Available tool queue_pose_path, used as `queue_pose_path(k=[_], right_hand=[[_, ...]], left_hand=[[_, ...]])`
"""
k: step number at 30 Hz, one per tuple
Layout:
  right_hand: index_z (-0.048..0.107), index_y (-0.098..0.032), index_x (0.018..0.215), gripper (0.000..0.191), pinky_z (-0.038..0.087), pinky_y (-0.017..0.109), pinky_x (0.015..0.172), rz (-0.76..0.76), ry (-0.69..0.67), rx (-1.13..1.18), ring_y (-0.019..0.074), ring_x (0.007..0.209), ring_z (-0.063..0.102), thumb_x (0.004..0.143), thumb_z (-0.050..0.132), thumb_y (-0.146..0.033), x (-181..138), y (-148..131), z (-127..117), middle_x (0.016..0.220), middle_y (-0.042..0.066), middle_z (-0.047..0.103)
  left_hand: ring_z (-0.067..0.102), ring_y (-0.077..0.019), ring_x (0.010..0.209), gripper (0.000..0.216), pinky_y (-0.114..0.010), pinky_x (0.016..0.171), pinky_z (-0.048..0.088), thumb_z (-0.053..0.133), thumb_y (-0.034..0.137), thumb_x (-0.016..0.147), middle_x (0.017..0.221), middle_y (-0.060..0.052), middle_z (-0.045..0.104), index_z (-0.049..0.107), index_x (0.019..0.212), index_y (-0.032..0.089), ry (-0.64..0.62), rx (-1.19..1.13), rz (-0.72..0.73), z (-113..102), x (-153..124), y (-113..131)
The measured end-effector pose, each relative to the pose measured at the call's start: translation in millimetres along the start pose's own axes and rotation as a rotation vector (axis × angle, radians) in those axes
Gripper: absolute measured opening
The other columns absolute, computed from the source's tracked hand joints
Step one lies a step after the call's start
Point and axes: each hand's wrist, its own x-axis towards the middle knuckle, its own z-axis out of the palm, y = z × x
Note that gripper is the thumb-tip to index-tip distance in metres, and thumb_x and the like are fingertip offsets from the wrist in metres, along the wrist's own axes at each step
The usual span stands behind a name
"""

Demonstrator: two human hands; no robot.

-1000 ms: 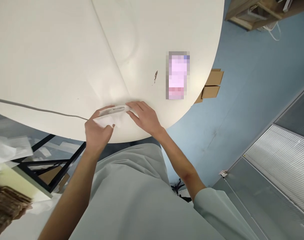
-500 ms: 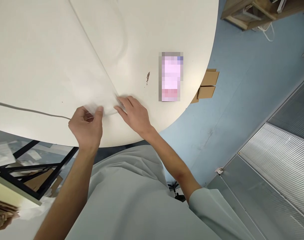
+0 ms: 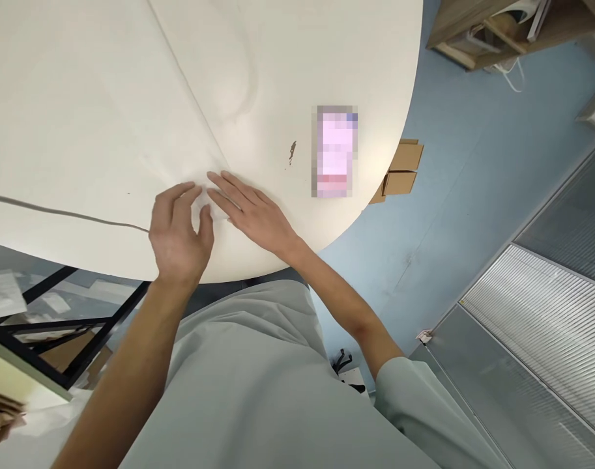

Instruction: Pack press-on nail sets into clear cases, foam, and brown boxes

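A thin, see-through plastic film lies on the white table, its outline hard to make out. Over its near part arches my left hand, fingers bent and thumb apart, with a bit of film showing between thumb and fingers. My right hand rests flat on the film from the right, fingers stretched out, tips close to my left fingers. A grey cord runs from the left edge up to my left wrist side, where the hand hides its end.
A pixelated phone-like rectangle lies to the right of my hands, beside a dark mark. Cardboard boxes stand on the floor past the curved table edge. A wooden shelf is at upper right, a black frame at lower left.
My left hand has moved right and its pinch on the film has loosened. My right hand has flattened, its fingers reaching further left.
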Motion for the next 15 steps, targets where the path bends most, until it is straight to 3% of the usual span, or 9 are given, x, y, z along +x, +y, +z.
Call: queue_pose_path(k=[4, 8, 12, 15], right_hand=[[0.018, -0.029, 0.177, 0.068, 0.029, 0.049, 0.14, 0.001, 0.007, 0.055, 0.0221, 0.173, 0.015, 0.116, 0.047, -0.035, -3, 6, 3, 0.184, 0.004, 0.029], [0.022, -0.031, 0.178, 0.077, 0.03, 0.051, 0.14, -0.001, -0.014, 0.113, 0.0269, 0.173, 0.017, 0.113, 0.056, -0.053, -5, 11, 3, 0.184, 0.005, 0.029], [0.033, -0.029, 0.174, 0.065, 0.037, 0.051, 0.137, -0.002, -0.022, 0.107, 0.0259, 0.172, 0.026, 0.116, 0.039, -0.059, -6, 16, -3, 0.182, 0.005, 0.034], [0.041, -0.027, 0.171, 0.067, 0.043, 0.051, 0.134, 0.016, -0.006, 0.109, 0.0264, 0.168, 0.036, 0.116, 0.031, -0.065, -3, 17, -12, 0.179, 0.008, 0.04]], left_hand=[[0.059, -0.0314, 0.148, 0.045, -0.052, 0.12, 0.053, 0.063, 0.042, 0.106, 0.157, -0.017, 0.061, 0.061, 0.146, 0.023, -0.034, -0.048, -0.019, 0, -7, 4], [0.05, -0.0372, 0.156, 0.075, -0.057, 0.126, 0.047, 0.076, 0.062, 0.095, 0.168, -0.017, 0.052, 0.052, 0.157, 0.027, -0.141, -0.116, -0.087, -4, -11, 3], [0.046, -0.039, 0.159, 0.092, -0.058, 0.128, 0.044, 0.082, 0.071, 0.088, 0.171, -0.016, 0.049, 0.046, 0.162, 0.029, -0.197, -0.176, -0.065, -10, -10, -5], [0.052, -0.0372, 0.155, 0.084, -0.055, 0.126, 0.046, 0.079, 0.067, 0.092, 0.167, -0.014, 0.055, 0.05, 0.161, 0.028, -0.202, -0.203, -0.106, -14, -5, -11]])
